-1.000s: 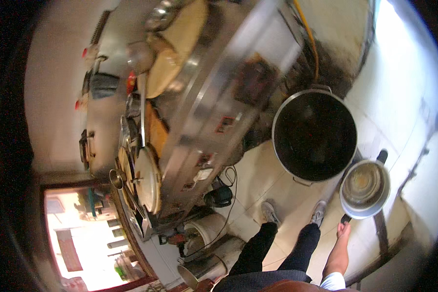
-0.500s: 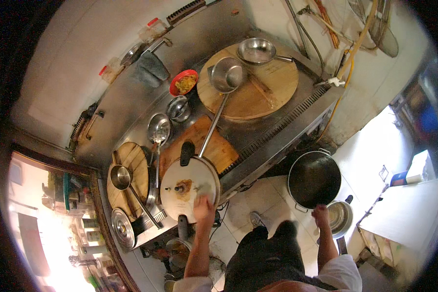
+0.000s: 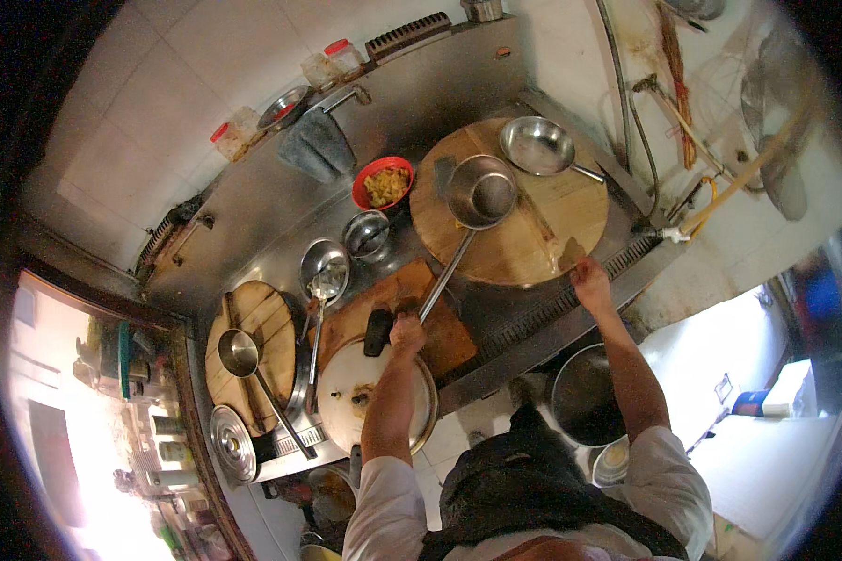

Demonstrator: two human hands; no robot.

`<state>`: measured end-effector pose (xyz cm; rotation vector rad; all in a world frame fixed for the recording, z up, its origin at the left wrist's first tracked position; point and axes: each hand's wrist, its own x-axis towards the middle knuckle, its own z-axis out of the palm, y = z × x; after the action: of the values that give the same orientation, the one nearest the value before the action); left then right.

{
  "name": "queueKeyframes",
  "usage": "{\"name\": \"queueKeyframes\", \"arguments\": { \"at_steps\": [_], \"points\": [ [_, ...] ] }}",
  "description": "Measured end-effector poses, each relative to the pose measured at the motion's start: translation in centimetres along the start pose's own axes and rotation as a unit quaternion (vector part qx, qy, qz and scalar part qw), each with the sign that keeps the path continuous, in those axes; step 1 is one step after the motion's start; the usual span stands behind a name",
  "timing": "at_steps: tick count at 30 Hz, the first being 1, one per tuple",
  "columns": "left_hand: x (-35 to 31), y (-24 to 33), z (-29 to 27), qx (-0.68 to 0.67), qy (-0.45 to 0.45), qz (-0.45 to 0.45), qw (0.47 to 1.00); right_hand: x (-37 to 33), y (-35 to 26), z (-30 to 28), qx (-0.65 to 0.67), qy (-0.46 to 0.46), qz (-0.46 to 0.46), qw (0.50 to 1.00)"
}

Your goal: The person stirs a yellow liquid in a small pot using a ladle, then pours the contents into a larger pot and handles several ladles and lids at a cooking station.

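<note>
My left hand [image 3: 406, 333] is closed at the end of the long handle of a metal saucepan [image 3: 480, 194]. The saucepan rests on a large round wooden board [image 3: 432, 206] on the steel counter. Just left of that hand is the black grip [image 3: 377, 330] of a pressure cooker [image 3: 340, 374], partly covered by my forearm. My right hand [image 3: 590, 284], fingers curled and nothing visible in them, hovers by the board's near right edge. A steel frying pan [image 3: 537, 147] sits at the board's far right.
A red bowl [image 3: 404, 166] of yellowish food, a steel bowl [image 3: 367, 234] and a ladle [image 3: 325, 271] line the counter's back. At left, another ladle [image 3: 239, 353] lies on a smaller round board [image 3: 273, 313]. A big dark pot [image 3: 585, 397] stands on the floor.
My left hand has moved from above the cooker lid forward to the saucepan's handle. My right hand has risen from near the floor pot to the board's edge. The view has shifted.
</note>
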<state>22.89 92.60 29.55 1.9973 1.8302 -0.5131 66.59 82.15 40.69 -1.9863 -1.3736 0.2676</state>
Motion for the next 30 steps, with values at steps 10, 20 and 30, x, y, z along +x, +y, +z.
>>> {"name": "queueKeyframes", "arguments": {
  "at_steps": [10, 20, 30],
  "points": [
    [-10.8, 8.3, -9.7, -0.466, -0.086, 0.111, 0.874, 10.3, 4.5, 8.9, -0.269, 0.044, -0.193, 0.943],
    [-18.3, 6.0, -9.5, -0.401, 0.211, 0.114, 0.884, -0.1, -1.4, 4.2, -0.264, -0.254, -0.021, 0.930],
    [-21.3, 4.1, -5.0, -0.500, 0.139, 0.079, 0.851, -14.7, -8.8, 2.9, -0.215, -0.279, 0.091, 0.931]
  ]
}}
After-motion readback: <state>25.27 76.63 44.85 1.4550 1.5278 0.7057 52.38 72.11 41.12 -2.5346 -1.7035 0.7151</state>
